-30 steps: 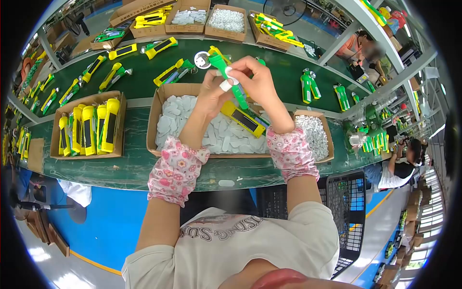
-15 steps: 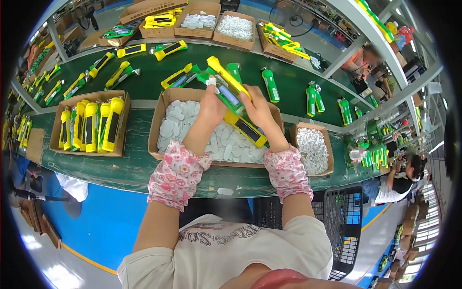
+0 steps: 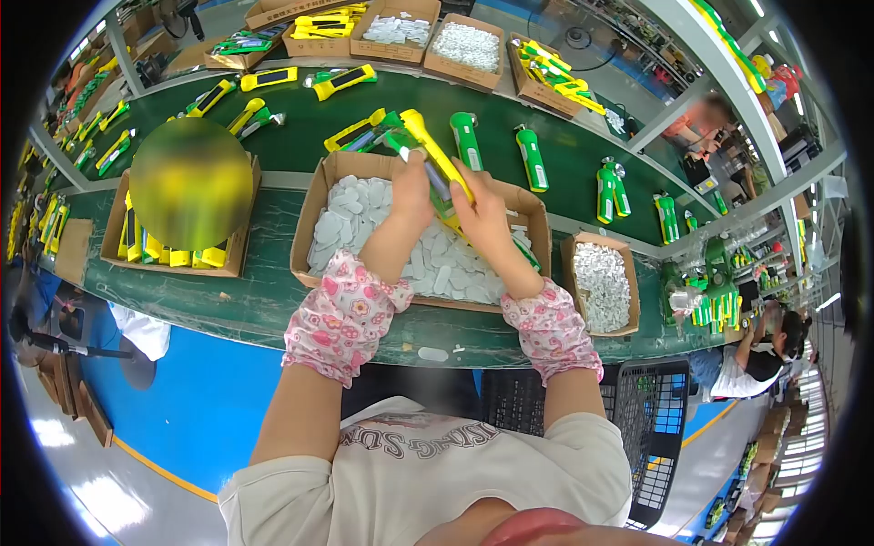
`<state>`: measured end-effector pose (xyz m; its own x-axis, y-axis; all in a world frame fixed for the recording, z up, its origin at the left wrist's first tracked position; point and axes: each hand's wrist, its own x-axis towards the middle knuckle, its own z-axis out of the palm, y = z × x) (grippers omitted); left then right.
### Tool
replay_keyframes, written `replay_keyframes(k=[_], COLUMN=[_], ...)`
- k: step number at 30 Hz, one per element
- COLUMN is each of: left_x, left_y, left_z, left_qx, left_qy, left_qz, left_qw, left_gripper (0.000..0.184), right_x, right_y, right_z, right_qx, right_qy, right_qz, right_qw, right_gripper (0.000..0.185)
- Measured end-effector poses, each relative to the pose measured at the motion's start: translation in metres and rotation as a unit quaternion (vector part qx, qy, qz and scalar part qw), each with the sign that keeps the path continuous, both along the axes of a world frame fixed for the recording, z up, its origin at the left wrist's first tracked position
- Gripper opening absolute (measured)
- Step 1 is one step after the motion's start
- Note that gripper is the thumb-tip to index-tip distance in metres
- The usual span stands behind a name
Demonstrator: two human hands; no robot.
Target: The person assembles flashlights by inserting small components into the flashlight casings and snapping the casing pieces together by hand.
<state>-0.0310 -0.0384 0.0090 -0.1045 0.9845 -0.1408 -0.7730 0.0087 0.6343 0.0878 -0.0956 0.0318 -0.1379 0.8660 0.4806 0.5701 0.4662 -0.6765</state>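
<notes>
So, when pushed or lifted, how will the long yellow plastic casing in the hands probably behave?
The long yellow plastic casing is probably stiff, since its far end juts out straight. It is likely light: the right hand seems to grip it only near one end. Its smooth-looking surface could be slippery.

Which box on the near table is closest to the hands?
The middle box of flat white pieces: both hands are over it, while the left box and right box stand beside it.
</notes>
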Motion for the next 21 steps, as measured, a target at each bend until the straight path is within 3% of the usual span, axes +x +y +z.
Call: replay_keyframes(k=[2, 4, 5, 7, 9, 10, 11, 12, 14, 15, 17, 18, 19, 21], left_x=[0.000, 0.004, 0.003, 0.004, 0.012, 0.019, 0.013, 0.030, 0.019, -0.002, -0.021, -0.012, -0.003, -0.012], left_y=[0.004, -0.002, -0.005, -0.006, 0.003, 0.031, 0.008, 0.051, 0.044, 0.014, 0.014, 0.009, 0.010, 0.019], left_z=[-0.010, -0.002, 0.003, 0.002, -0.025, -0.064, -0.022, -0.071, -0.044, -0.004, 0.010, 0.008, 0.001, -0.031], left_qx=[0.028, 0.025, 0.026, 0.041, 0.063, 0.081, -0.017, -0.009, -0.009, 0.028, 0.123, 0.016, 0.003, 0.018], left_qy=[0.048, -0.087, -0.151, -0.161, -0.067, 0.113, 0.073, 0.019, 0.073, 0.198, 0.182, 0.004, -0.002, 0.131], left_qz=[0.007, -0.037, -0.049, -0.043, -0.034, -0.009, -0.029, -0.009, 0.023, 0.039, 0.123, 0.049, 0.020, -0.032], left_qw=[0.998, 0.995, 0.987, 0.985, 0.995, 0.990, 0.997, 1.000, 0.997, 0.979, 0.968, 0.999, 1.000, 0.991], left_gripper=[0.030, 0.031, 0.031, 0.037, 0.034, 0.030, 0.030, 0.033, 0.030, 0.029, 0.037, 0.023, 0.021, 0.019], right_x=[-0.006, -0.005, -0.002, 0.003, 0.002, 0.006, 0.002, 0.000, -0.002, 0.005, 0.024, 0.013, -0.004, -0.008], right_y=[-0.003, -0.001, 0.000, 0.003, 0.000, 0.009, 0.007, 0.006, 0.004, 0.005, 0.015, 0.029, 0.044, 0.023], right_z=[-0.002, -0.003, -0.005, -0.011, -0.008, -0.022, -0.012, -0.012, -0.013, -0.025, -0.054, -0.080, -0.118, -0.090], right_qx=[0.048, 0.130, 0.085, 0.015, 0.034, 0.080, 0.021, 0.054, 0.061, 0.037, -0.011, 0.025, 0.056, 0.022], right_qy=[-0.033, -0.081, -0.088, -0.072, -0.115, -0.139, -0.157, -0.162, -0.123, -0.184, -0.313, -0.222, -0.133, -0.154], right_qz=[-0.007, -0.013, -0.032, -0.013, 0.007, 0.017, 0.014, 0.021, 0.075, 0.106, 0.149, 0.161, 0.170, 0.180], right_qw=[0.998, 0.988, 0.992, 0.997, 0.993, 0.987, 0.987, 0.985, 0.988, 0.976, 0.938, 0.961, 0.975, 0.971], right_gripper=[0.045, 0.051, 0.054, 0.058, 0.060, 0.061, 0.061, 0.056, 0.052, 0.052, 0.052, 0.052, 0.052, 0.050])
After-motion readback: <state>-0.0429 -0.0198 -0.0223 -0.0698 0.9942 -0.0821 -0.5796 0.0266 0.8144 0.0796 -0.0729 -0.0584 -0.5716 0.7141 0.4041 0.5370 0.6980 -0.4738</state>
